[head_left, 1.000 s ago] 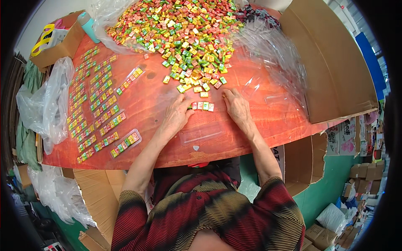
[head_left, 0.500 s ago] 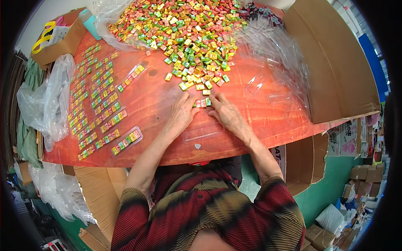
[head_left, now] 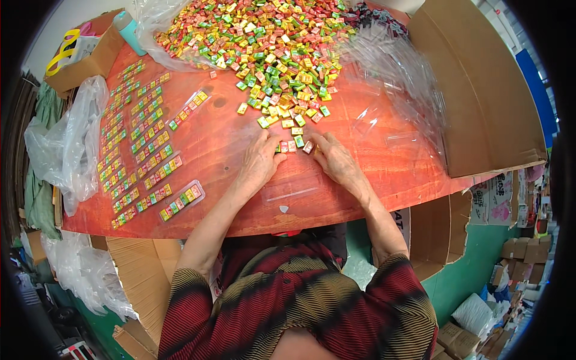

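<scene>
Small box-shaped blocks in red, green and yellow cover the table. Between my hands a short row of blocks lies on the tabletop. My left hand has its thumb and fingers closed about the row's left end. At the other end a green block sits slightly askew. My right hand pinches a pinkish-red block just right of it, tilted and apart from the row. Nearer my body lies a clear plastic tray, hard to make out against the wood.
A large heap of blocks spreads over the far side. Filled trays stand in columns at left. Clear empty trays pile up at right beside a tall cardboard box. A turquoise bottle and plastic bag are at left.
My right hand has shifted slightly right, away from the row. A pinkish-red block now shows at its fingertips, and the green end block has turned a little. My left hand stays put.
</scene>
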A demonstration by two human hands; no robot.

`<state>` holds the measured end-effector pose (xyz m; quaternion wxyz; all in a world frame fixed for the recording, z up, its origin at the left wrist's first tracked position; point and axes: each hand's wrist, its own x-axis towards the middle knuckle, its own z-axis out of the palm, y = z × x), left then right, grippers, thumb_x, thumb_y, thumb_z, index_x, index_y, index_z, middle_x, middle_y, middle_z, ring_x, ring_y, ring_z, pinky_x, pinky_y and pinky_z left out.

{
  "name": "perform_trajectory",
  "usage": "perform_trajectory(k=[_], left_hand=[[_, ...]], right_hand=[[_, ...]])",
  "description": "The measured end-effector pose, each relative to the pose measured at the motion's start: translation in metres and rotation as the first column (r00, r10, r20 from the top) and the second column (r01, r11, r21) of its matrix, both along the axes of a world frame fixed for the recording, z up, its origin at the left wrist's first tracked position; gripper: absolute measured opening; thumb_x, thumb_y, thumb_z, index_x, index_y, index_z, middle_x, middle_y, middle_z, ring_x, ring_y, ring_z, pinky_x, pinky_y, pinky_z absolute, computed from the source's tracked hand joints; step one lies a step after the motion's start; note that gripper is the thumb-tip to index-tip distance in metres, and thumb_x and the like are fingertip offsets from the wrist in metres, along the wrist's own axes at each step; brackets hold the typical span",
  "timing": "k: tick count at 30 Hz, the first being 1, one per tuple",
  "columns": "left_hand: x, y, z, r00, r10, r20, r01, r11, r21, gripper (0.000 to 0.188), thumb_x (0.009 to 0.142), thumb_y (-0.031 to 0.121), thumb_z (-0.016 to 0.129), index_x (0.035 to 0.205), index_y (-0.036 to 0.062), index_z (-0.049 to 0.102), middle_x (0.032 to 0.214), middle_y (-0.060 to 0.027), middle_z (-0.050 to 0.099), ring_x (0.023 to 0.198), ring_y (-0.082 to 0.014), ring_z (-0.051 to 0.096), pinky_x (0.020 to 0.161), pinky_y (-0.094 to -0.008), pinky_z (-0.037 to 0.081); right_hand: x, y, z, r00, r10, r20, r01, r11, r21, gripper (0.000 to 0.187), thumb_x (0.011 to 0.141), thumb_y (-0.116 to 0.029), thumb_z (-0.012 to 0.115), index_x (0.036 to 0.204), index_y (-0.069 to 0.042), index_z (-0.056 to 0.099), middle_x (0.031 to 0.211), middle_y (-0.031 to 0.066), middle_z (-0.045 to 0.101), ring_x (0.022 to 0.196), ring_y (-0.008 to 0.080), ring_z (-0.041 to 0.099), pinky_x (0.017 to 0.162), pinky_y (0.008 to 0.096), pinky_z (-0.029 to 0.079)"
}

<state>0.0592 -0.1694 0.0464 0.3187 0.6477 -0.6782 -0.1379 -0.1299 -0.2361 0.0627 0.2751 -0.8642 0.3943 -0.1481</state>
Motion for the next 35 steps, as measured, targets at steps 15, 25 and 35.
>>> perform_trajectory(k=[15, 25, 35], left_hand=[[-0.007, 0.004, 0.015, 0.999, 0.008, 0.035, -0.009, 1.0, 0.027, 0.034, 0.065, 0.017, 0.072, 0.096, 0.0097, 0.063, 0.086, -0.0123, 0.048, 0.083, -0.0292, 0.053, 0.067, -0.0402, 0.044], [-0.008, 0.009, 0.003, 1.0, -0.002, 0.024, 0.004, 0.996, -0.084, 0.027, 0.066, 0.019, 0.07, 0.091, 0.011, 0.064, 0.083, -0.0107, 0.048, 0.079, -0.0286, 0.052, 0.065, -0.0399, 0.044], [-0.011, 0.009, 0.005, 0.994, 0.043, 0.105, -0.045, 0.999, 0.015, 0.026, 0.069, 0.021, 0.068, 0.094, 0.0127, 0.063, 0.086, -0.0086, 0.049, 0.082, -0.0263, 0.054, 0.067, -0.0385, 0.044]], right_hand=[[0.014, 0.004, 0.021, 0.99, 0.138, -0.017, -0.137, 0.989, 0.049, 0.037, 0.077, -0.013, 0.06, 0.112, -0.007, 0.048, 0.092, 0.0145, 0.051, 0.089, 0.0324, 0.053, 0.075, 0.0399, 0.043], [0.008, 0.011, 0.009, 0.99, 0.143, 0.005, -0.143, 0.989, -0.029, 0.035, 0.077, -0.013, 0.06, 0.11, -0.006, 0.051, 0.096, 0.0157, 0.05, 0.092, 0.0335, 0.052, 0.077, 0.0384, 0.043], [0.013, 0.014, 0.0, 0.993, 0.107, -0.042, -0.107, 0.994, 0.012, 0.041, 0.074, -0.016, 0.064, 0.112, -0.006, 0.051, 0.106, 0.0173, 0.049, 0.101, 0.0309, 0.05, 0.082, 0.0357, 0.043]])
